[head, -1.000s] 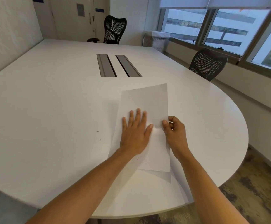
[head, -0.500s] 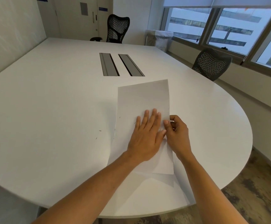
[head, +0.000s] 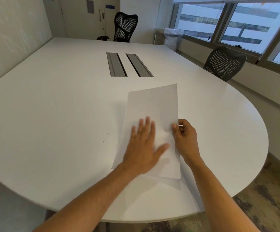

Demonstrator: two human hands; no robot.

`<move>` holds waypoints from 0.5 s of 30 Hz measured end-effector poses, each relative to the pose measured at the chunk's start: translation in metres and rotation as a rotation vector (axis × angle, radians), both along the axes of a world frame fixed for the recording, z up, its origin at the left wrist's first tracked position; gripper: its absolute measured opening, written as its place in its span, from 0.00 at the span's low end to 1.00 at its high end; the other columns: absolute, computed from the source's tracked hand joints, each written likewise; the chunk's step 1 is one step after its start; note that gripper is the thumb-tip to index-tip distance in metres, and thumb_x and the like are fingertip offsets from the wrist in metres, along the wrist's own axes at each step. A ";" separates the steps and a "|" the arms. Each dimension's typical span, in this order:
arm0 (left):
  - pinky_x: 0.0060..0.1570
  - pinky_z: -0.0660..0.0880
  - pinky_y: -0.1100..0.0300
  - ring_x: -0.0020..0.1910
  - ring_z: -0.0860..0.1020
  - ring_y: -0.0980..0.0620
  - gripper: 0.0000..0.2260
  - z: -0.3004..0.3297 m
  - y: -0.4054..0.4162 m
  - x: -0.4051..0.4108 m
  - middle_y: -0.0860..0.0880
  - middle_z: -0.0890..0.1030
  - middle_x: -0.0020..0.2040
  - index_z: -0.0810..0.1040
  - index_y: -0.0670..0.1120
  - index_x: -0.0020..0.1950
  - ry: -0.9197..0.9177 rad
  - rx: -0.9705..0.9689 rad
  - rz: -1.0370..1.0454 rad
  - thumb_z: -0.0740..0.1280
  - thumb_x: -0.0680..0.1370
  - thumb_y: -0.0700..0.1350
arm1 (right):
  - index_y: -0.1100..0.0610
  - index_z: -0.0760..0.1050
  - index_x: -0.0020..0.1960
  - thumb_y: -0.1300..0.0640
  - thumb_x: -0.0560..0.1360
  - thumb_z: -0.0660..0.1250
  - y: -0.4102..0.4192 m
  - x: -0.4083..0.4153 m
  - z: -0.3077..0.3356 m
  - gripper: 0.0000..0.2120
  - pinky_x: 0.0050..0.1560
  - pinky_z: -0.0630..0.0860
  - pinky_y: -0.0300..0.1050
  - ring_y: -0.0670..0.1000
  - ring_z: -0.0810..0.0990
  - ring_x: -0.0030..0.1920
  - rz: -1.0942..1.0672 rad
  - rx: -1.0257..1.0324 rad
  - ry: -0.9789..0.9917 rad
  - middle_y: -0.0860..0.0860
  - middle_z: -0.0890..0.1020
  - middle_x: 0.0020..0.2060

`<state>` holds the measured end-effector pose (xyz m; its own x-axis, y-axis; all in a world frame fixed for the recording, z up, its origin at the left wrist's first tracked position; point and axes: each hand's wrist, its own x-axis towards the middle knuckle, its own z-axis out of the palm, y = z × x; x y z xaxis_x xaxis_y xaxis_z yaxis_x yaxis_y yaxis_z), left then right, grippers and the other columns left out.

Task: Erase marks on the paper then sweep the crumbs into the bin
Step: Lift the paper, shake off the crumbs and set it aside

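From my seat both forearms reach in from the near edge of the white table (head: 52, 114). My left hand (head: 143, 146) lies flat on the paper (head: 152, 106), fingers straight and spread, blurred. My right hand (head: 185, 136) pinches the sheet's right edge, thumb on top, fingers curled beneath. The paper sits near the table's rounded end. Left of it lie two tiny dark crumbs (head: 105, 137). Far off by the window stands the lined bin (head: 169, 37).
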<state>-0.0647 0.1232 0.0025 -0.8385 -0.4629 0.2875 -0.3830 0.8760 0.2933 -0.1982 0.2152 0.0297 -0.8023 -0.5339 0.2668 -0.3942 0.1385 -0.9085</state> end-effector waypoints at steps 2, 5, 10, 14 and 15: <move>0.75 0.36 0.45 0.76 0.31 0.47 0.42 -0.008 0.019 0.003 0.46 0.33 0.78 0.37 0.45 0.79 -0.122 0.004 -0.089 0.37 0.74 0.72 | 0.52 0.75 0.51 0.53 0.80 0.62 -0.002 0.001 0.000 0.05 0.45 0.80 0.46 0.49 0.83 0.44 -0.001 -0.008 -0.012 0.48 0.83 0.44; 0.74 0.35 0.44 0.75 0.28 0.48 0.42 -0.019 0.013 0.011 0.48 0.30 0.77 0.32 0.47 0.78 -0.235 0.058 -0.026 0.39 0.73 0.72 | 0.50 0.75 0.50 0.53 0.80 0.62 0.000 0.000 0.001 0.04 0.47 0.81 0.48 0.49 0.82 0.44 -0.011 -0.008 -0.018 0.48 0.83 0.44; 0.74 0.36 0.42 0.77 0.34 0.44 0.46 -0.022 -0.027 0.036 0.42 0.38 0.79 0.37 0.45 0.79 -0.390 0.066 0.153 0.32 0.69 0.73 | 0.50 0.75 0.49 0.54 0.79 0.62 0.006 -0.005 0.003 0.04 0.46 0.80 0.51 0.53 0.82 0.43 -0.026 -0.022 -0.038 0.50 0.84 0.43; 0.74 0.34 0.44 0.78 0.36 0.44 0.48 -0.013 -0.032 0.040 0.42 0.40 0.80 0.39 0.44 0.79 -0.289 0.047 0.221 0.26 0.66 0.71 | 0.52 0.76 0.50 0.55 0.79 0.62 0.004 -0.004 0.004 0.05 0.44 0.79 0.49 0.54 0.82 0.43 -0.022 -0.032 -0.036 0.51 0.84 0.42; 0.74 0.34 0.44 0.78 0.36 0.45 0.47 -0.011 -0.027 0.038 0.43 0.39 0.80 0.39 0.43 0.79 -0.244 0.046 0.189 0.26 0.67 0.70 | 0.52 0.76 0.50 0.55 0.79 0.62 0.003 -0.004 0.004 0.05 0.44 0.79 0.49 0.54 0.82 0.43 -0.019 -0.028 -0.034 0.51 0.84 0.42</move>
<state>-0.0269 0.0965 -0.0083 -0.7778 -0.6253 0.0638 -0.6020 0.7703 0.2102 -0.2021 0.2183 0.0339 -0.8212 -0.5110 0.2539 -0.3604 0.1197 -0.9251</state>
